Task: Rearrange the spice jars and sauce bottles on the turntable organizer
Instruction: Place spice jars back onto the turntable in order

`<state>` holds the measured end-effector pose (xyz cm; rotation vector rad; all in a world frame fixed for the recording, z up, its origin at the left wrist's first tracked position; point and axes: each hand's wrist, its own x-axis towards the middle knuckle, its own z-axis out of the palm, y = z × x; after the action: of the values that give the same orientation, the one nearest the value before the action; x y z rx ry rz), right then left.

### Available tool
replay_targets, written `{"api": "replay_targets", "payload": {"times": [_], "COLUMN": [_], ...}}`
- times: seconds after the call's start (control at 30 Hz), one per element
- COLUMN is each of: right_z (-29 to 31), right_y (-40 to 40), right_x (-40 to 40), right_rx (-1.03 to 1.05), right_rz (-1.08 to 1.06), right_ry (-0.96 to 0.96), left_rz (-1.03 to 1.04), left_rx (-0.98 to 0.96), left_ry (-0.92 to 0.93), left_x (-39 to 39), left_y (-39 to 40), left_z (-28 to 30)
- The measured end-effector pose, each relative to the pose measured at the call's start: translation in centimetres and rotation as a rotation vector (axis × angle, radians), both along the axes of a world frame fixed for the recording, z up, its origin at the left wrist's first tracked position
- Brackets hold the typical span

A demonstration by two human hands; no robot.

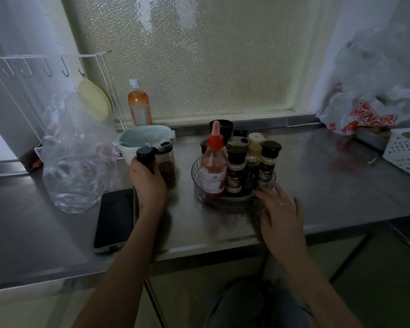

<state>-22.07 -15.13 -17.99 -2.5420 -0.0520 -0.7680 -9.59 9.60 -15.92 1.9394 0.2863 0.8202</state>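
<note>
A round clear turntable organizer (232,204) stands on the steel counter, holding a red-capped sauce bottle (213,169) at its left and several black-lidded spice jars (234,171) beside it. My right hand (282,216) rests on the turntable's front right rim, fingers spread, holding nothing. Left of the turntable, my left hand (147,181) grips a black-capped jar (146,157) standing on the counter. A second jar of brown spice (166,162) stands right beside it, touching my hand.
A phone (115,218) lies near the counter's front edge, left of my left arm. A crumpled clear plastic bag (76,159), a pale green bowl (142,138) and an orange drink bottle (139,105) sit at the back left. A white basket (406,150) stands far right.
</note>
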Motion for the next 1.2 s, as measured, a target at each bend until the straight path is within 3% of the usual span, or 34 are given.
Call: {"api": "replay_targets", "payload": {"times": [0.13, 0.23, 0.43, 0.73, 0.87, 0.97, 1.07, 1.2], "right_z": [0.0, -0.4, -0.6, -0.3, -0.1, -0.2, -0.8, -1.0], "right_y": [1.6, 2.7, 3.5, 2.9, 0.5, -0.7, -0.4, 0.1], "right_x": [0.6, 0.6, 0.0, -0.6, -0.5, 0.0, 0.1, -0.1], "right_rx": [-0.045, 0.024, 0.085, 0.216, 0.322, 0.242, 0.207, 0.079], "right_rz": [0.129, 0.187, 0.246, 0.254, -0.046, -0.076, -0.08, -0.057], "right_ry": [-0.068, -0.083, -0.109, -0.037, -0.193, -0.107, 0.002, -0.188], "left_rz": [-0.018, -0.167, -0.476, -0.364, -0.271, -0.127, -0.004, 0.008], "left_rx": [-0.082, -0.186, 0.005, 0.096, 0.116, 0.068, 0.041, 0.097], "left_ry": [-0.189, -0.365, -0.31, -0.118, -0.151, -0.227, -0.159, -0.011], "left_x": [-2.4, -5.6, -8.0, -4.7, -4.8, -4.4, -2.7, -0.1], "left_y": [-1.6, -4.1, -8.9, -8.2, -7.4, -5.9, -4.2, -3.3], "left_z": [1.2, 2.0, 0.7, 0.0, 0.0, 0.9, 2.2, 2.4]}}
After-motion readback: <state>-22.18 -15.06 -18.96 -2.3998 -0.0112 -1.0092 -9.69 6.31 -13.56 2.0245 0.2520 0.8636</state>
